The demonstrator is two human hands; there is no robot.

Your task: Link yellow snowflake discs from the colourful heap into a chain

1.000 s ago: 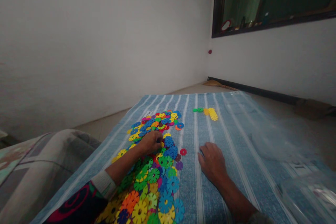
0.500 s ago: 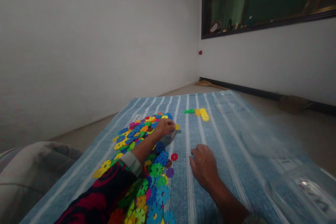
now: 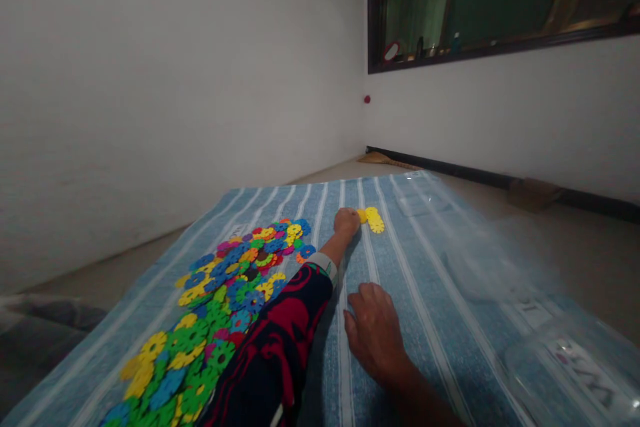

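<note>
Your L hand (image 3: 347,221) is stretched out to the far part of the desk, palm down, right beside an orange-yellow disc (image 3: 361,216); looks like contact, but can't tell if anything's in the L grip, since fingertips are hidden. Fingers bent, close tog. Your R hand (image 3: 376,332) is nearer you, low over/on the striped cloth (image 3: 410,347), fingers half-curled, thumb a bit apart from them; R grip is loosely spread, no disc visible in it.

Yellow discs (image 3: 375,220), overlapping, lie just R of the orange-yellow one, flat on the cloth. Main pile (image 3: 215,307) of notched flower-shaped discs (blue, green, yellow, red, orange, pink, purple etc.) is on your L side, running from near edge of view to approx. mid-far desk; your L sleeve (image 3: 280,347), dark w/ pink-red swirls, crosses over its R side and hides some. Blue disc (image 3: 307,251) at the pile's R edge, by an orange one.

Clear plastic bags (image 3: 565,360) w/ printing lie on the R side of the cloth, well apart from the pile. Brown box-like item (image 3: 533,194) on the floor by the R wall, broom-like item (image 3: 376,158) near the corner. Dark-framed window (image 3: 500,0) upper R.
</note>
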